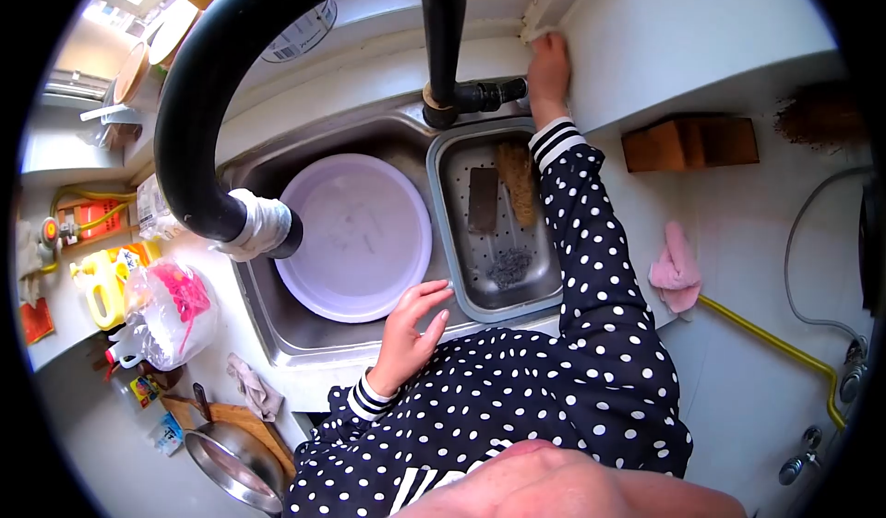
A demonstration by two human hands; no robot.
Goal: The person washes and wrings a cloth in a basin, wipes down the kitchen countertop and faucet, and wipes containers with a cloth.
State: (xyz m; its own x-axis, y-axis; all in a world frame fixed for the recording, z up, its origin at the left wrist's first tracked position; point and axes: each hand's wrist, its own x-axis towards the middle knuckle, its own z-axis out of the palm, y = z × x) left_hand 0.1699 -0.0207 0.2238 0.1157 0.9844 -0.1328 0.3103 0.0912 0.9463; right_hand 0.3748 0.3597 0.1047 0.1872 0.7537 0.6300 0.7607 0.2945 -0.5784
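Note:
My right hand (549, 71) reaches past the faucet (443, 103) to the back corner of the counter, against the wall. Its fingers are bent, and whatever lies under them is too small and hidden to name. My left hand (408, 332) hovers at the front of the sink, fingers apart and holding nothing. Close to its fingertips are the lilac basin (355, 237) in the large sink bowl and the grey-rimmed drain basket (445, 241). Inside the basket lie a dark rectangular block (483, 200), a brown loofah-like scrubber (517, 186) and a steel wool pad (509, 266).
The faucet's thick black spout (175, 130) arches over the sink, its end wrapped in white material. Left stand a plastic bag (171, 310), a yellow jug (101, 287) and a metal pan (235, 463). Right are a pink cloth (676, 269), a brown box (690, 142) and a yellow hose (771, 345).

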